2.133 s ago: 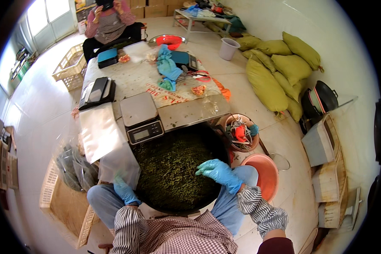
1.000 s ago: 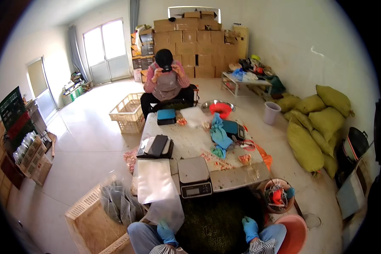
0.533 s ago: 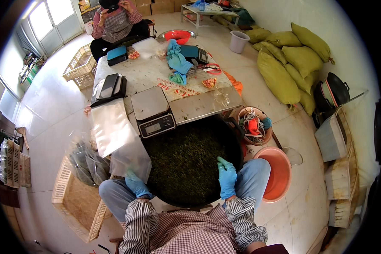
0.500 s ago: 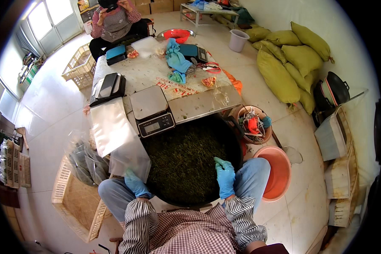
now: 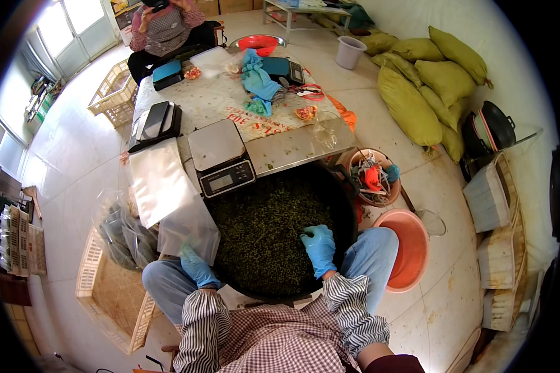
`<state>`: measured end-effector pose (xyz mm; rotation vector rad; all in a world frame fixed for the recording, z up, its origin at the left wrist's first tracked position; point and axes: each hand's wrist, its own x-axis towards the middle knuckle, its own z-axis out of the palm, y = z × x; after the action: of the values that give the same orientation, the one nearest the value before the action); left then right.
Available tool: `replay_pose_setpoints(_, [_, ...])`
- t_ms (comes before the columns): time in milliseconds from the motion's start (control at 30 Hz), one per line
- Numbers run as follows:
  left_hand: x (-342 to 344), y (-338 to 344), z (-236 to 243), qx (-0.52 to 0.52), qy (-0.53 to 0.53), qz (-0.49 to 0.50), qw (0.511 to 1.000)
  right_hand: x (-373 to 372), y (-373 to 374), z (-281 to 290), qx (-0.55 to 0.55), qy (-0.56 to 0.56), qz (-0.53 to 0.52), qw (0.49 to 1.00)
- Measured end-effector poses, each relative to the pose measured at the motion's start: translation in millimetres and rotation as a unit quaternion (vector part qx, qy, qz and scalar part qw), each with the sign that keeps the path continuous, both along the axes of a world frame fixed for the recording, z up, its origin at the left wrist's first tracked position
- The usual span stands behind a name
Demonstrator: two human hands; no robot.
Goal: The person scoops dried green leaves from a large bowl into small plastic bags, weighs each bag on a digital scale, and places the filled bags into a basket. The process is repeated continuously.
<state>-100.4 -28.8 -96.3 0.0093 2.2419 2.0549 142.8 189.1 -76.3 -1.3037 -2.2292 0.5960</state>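
A wide black tub (image 5: pixel 347 231) between my knees is filled with small dark green grains (image 5: pixel 264 242). My right hand (image 5: pixel 320 248), in a blue glove, is over the right part of the grains. Its fingers are bent down and loosely apart, the tips at the surface; I see nothing lifted in them. At the tub's left edge my left hand (image 5: pixel 197 267), also gloved, has its fingers closed at the lower end of a clear plastic bag (image 5: pixel 190 233). That bag lies against pale flat bags (image 5: pixel 158 180) draped off the table corner.
A digital scale (image 5: pixel 221 168) stands on the table edge (image 5: pixel 286 152) beyond the tub. Left sits a cream plastic crate (image 5: pixel 115 304) with a bagged bundle. Right are a pink basin (image 5: pixel 404 252), a waste bucket (image 5: pixel 376 180) and green sacks (image 5: pixel 410 109). Another person sits across the table.
My right hand has moved left and slightly up, from the tub's right side onto the grains, with its fingers bending down. The left hand stays at the bag. My view has shifted slightly.
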Motion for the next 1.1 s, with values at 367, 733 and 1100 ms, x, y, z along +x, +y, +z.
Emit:
replay_pose_setpoints(367, [-1, -2, -3, -0.016, 0.018, -0.008, 1.0, 22, 0, 11, -0.217, 0.23, -0.014, 0.949])
replay_pose_setpoints(733, [-2, 1, -11, 0.004, 0.007, 0.011, 1.0, 10, 13, 9, -0.259, 0.25, 0.016, 0.933])
replay_pose_setpoints(1100, [-1, -3, -6, 0.002, -0.006, -0.003, 1.0, 25, 29, 79, -0.478, 0.259, 0.042, 0.838])
